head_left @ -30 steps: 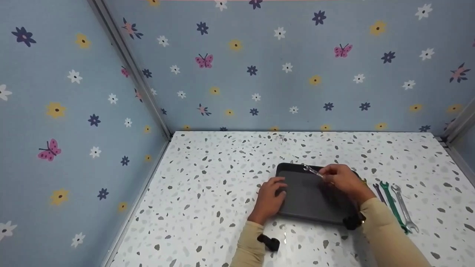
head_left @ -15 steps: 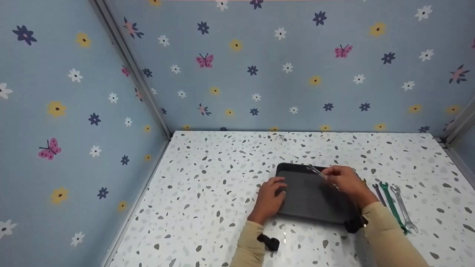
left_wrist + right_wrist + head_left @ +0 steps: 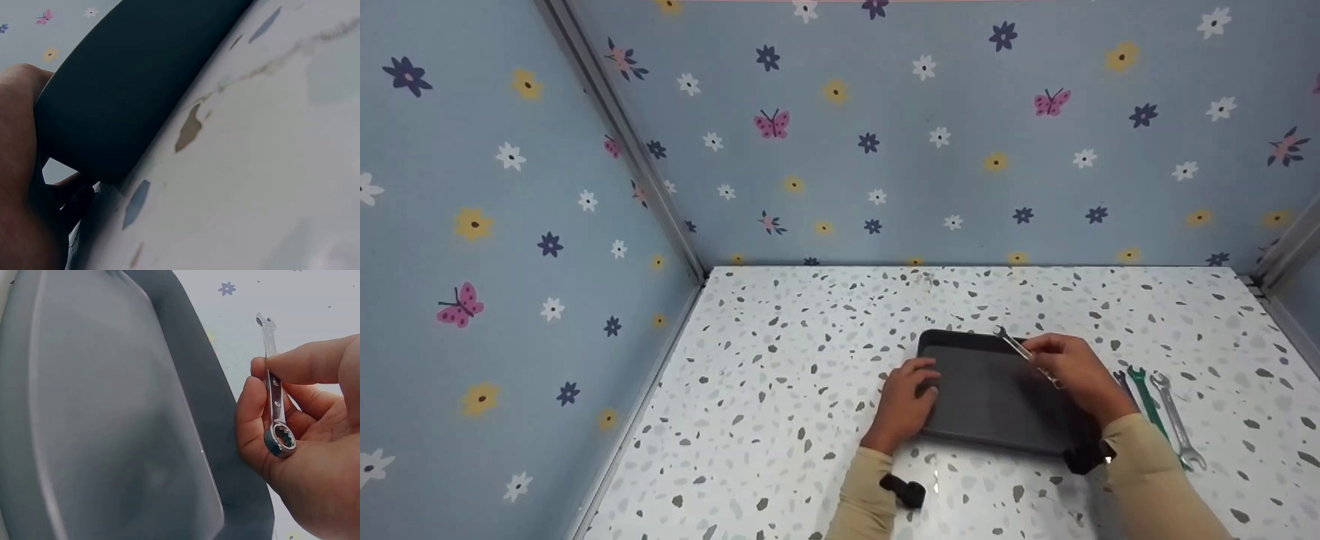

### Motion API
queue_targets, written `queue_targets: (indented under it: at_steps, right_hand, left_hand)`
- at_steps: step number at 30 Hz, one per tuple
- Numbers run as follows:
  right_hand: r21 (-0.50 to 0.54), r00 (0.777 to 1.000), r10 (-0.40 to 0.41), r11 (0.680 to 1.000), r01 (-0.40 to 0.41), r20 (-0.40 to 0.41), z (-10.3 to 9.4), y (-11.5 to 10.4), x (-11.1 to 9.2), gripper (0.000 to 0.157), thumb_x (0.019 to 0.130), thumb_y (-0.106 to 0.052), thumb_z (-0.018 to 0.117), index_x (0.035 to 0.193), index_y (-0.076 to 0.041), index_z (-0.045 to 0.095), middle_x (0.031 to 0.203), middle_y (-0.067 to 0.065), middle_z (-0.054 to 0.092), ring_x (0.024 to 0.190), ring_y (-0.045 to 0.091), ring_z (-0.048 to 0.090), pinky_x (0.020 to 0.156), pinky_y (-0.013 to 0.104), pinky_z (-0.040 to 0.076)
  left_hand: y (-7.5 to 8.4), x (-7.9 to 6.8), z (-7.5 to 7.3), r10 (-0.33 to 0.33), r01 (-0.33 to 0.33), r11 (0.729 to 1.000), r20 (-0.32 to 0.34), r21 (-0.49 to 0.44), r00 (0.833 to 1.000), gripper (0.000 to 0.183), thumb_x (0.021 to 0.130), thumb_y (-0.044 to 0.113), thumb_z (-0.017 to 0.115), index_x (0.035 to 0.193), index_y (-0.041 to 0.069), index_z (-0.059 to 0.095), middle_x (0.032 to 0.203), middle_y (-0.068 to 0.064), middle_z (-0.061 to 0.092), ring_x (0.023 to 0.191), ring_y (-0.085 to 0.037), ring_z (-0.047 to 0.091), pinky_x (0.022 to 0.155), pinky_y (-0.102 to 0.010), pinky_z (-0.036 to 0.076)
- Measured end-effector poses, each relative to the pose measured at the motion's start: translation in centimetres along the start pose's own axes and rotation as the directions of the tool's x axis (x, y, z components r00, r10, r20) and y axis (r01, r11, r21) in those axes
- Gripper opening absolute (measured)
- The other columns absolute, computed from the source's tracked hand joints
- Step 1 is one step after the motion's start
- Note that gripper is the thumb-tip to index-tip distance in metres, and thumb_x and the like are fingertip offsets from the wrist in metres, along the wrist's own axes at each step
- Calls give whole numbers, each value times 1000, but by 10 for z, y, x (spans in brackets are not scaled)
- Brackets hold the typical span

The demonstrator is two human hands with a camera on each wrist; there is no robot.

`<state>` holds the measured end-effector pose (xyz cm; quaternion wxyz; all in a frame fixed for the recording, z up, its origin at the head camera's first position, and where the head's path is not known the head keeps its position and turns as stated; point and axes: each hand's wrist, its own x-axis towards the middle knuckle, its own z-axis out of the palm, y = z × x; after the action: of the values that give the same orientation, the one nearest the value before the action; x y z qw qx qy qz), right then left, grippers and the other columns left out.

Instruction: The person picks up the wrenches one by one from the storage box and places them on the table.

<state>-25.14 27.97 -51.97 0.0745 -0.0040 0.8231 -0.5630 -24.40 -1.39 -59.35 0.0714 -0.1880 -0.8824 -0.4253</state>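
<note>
A dark grey rectangular tray (image 3: 986,397) rests on the speckled table, with nothing visible lying in it. At its left side my left hand (image 3: 901,401) grips the wall, fingers and thumb reaching over the rim; the left wrist view shows the tray's outer wall (image 3: 118,95) close up. Over the tray's right part, my right hand (image 3: 1072,375) pinches a small silver combination wrench (image 3: 274,394) between thumb and fingers. Its open end points up and away, while the ring end hangs near the palm. The wrench is held apart from the tray floor.
Right of the tray lie a silver wrench (image 3: 1177,424), a green wrench (image 3: 1146,401) and a dark wrench (image 3: 1123,381), partly hidden by the right arm. Flowered blue panels (image 3: 840,150) stand behind and at the left of the table (image 3: 780,375).
My right hand has shifted a little to the right with the small wrench, whose ring end now shows below the fingers. The left hand and tray have stayed put.
</note>
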Motion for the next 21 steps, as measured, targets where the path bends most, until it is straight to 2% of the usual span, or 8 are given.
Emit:
queue_targets:
  at_steps: [7, 14, 21]
  right_hand:
    - [6, 1000, 21, 1000, -21, -13, -3, 4, -1, 29, 93, -7, 61, 120, 4, 64, 91, 12, 63, 76, 24, 57, 61, 36, 48]
    - [64, 999, 28, 998, -25, -39, -6, 5, -6, 31, 92, -4, 63, 122, 5, 64, 89, 7, 64, 75, 22, 58, 61, 36, 49]
    - [34, 998, 19, 999, -17, -60, -8, 8, -10, 31, 92, -5, 63, 121, 5, 64, 92, 11, 66, 80, 25, 62, 63, 37, 50]
  left_hand:
    - [0, 0, 0, 26, -26, 1000, -8, 2, 1000, 24, 95, 15, 62, 116, 10, 73, 138, 4, 58, 122, -22, 53, 104, -40, 42]
    - [-1, 0, 0, 22, -22, 1000, -4, -1, 1000, 24, 94, 15, 62, 115, 10, 73, 137, 5, 58, 121, -21, 53, 104, -38, 41]
    - [-1, 0, 0, 7, -7, 1000, 4, 8, 1000, 25, 95, 16, 61, 116, 11, 73, 138, 6, 57, 123, -20, 52, 105, -39, 40]
